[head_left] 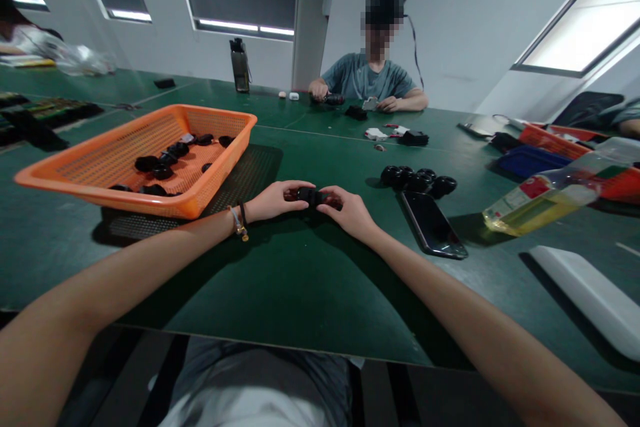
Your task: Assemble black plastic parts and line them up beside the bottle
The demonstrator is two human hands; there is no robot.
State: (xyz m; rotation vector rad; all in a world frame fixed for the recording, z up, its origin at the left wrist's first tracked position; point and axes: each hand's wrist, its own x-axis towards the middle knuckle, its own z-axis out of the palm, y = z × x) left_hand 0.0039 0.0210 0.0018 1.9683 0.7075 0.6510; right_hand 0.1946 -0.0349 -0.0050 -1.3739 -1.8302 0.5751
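Between my two hands, just above the green table (280,280), is a small black rounded part (309,195); its exact kind is too small to make out. My left hand (283,199) pinches its left side with thumb and fingers. My right hand (346,209) grips the right side the same way. To the left, an orange perforated basket (220,177) holds several similar black parts (163,167). Right of my hands lies a cluster of glossy black round parts (417,180), directly behind a dark smartphone (433,223).
A bottle of yellow liquid (545,203) lies tilted at the right, near a white block (590,297) and red and blue trays (533,161). Across the table a person (375,77) handles small parts beside a dark drink bottle (240,67). Another person sits far left.
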